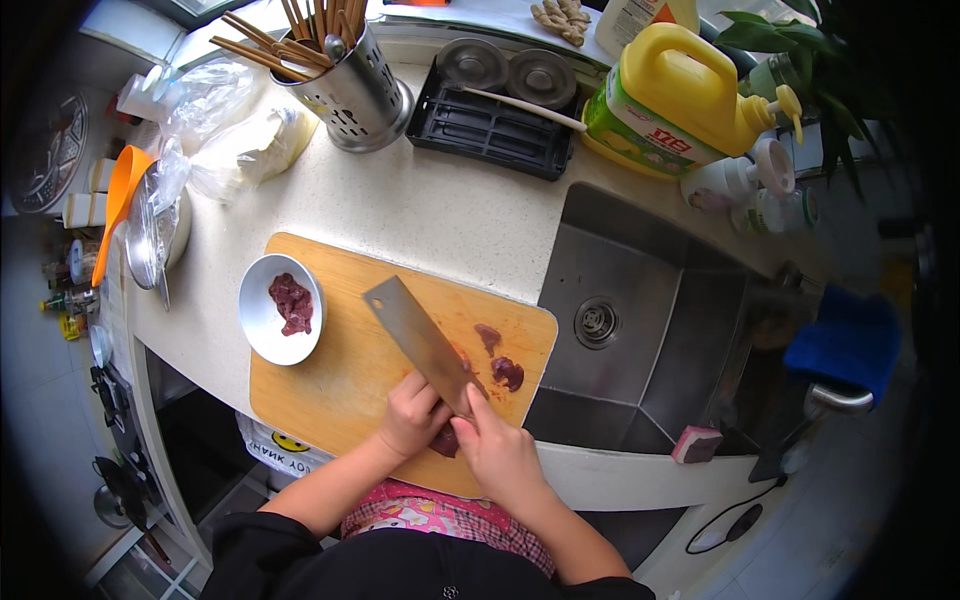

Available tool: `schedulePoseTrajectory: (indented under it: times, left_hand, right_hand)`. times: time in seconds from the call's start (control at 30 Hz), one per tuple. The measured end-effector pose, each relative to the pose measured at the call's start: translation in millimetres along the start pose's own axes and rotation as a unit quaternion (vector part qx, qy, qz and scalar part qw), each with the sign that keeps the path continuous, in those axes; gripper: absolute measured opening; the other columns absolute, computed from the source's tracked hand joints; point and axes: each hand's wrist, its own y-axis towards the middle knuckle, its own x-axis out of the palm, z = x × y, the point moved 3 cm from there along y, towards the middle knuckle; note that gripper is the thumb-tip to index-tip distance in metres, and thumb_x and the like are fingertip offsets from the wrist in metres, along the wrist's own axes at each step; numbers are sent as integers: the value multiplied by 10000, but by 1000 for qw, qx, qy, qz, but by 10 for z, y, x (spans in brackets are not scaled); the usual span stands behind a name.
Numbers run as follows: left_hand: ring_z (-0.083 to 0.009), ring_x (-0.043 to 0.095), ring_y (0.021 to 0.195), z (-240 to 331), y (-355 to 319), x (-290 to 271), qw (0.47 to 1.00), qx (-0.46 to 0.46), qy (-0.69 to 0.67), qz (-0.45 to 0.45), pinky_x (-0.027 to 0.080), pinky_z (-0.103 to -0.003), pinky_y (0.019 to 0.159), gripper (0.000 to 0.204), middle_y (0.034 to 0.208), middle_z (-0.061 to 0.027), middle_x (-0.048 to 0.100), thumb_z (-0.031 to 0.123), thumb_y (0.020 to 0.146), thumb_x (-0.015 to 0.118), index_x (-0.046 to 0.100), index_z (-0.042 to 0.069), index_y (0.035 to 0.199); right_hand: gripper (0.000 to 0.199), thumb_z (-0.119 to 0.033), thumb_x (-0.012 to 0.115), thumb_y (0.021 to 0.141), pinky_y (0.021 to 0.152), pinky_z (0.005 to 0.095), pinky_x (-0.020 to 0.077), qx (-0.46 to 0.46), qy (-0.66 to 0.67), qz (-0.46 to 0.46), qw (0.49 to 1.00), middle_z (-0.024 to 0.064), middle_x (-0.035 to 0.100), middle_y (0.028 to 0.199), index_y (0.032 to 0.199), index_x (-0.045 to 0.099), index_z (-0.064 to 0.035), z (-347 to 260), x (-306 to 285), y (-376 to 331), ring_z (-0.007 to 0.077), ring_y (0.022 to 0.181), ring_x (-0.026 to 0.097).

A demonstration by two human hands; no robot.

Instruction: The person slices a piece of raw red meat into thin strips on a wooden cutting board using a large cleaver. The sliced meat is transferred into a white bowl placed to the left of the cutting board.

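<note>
Steel catches the light first: a broad cleaver (420,335) slants over the wooden cutting board (335,385), its holed corner pointing away from the person and toward the left. The right hand (497,452) is clasped around its near end, thumb laid along the blade, the handle itself buried in the grip. Right beside the blade, the left hand (411,416) has its fingers curled in, knuckles up; I can't tell whether they pinch anything, since the tips are hidden. Some dark red meat (445,441) shows on the board between the two hands, close to the near edge. Off to the right of the blade, two smaller meat pieces (508,374) lie among reddish smears, near the board's sink-side edge. More sliced meat (291,305) sits in a white bowl (262,338) on the board's left end. Past the right edge sinks a grey metal basin (625,270) with a round drain (597,322), and a pink-and-white sponge (697,445) rests on its near rim. Along the back of the pale counter (470,215) stand a perforated holder (352,97) full of chopsticks, a black rack (490,135) and a yellow jug (632,85).
</note>
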Motion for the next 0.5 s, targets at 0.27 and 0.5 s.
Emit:
schedulePoseTrajectory:
  times: [0.27,0.5]
  left_hand:
    - [-314,632,772,42,14,-6,1000,-7,0,20,526,-374,665,244,912,-138,638,-11,670,711,646,2,904]
    - [-335,627,807,21,-23,-16,1000,13,14,17,522,-388,680,262,895,-136,627,-3,671,705,648,9,927]
  right_hand:
    - [405,-245,574,938,583,437,529,21,41,-11,999,176,671,845,1244,527,16,58,-361,-432,374,683,657]
    - [442,-272,597,920,524,427,532,24,-11,-52,998,168,659,739,1231,535,35,20,-447,-631,340,602,656]
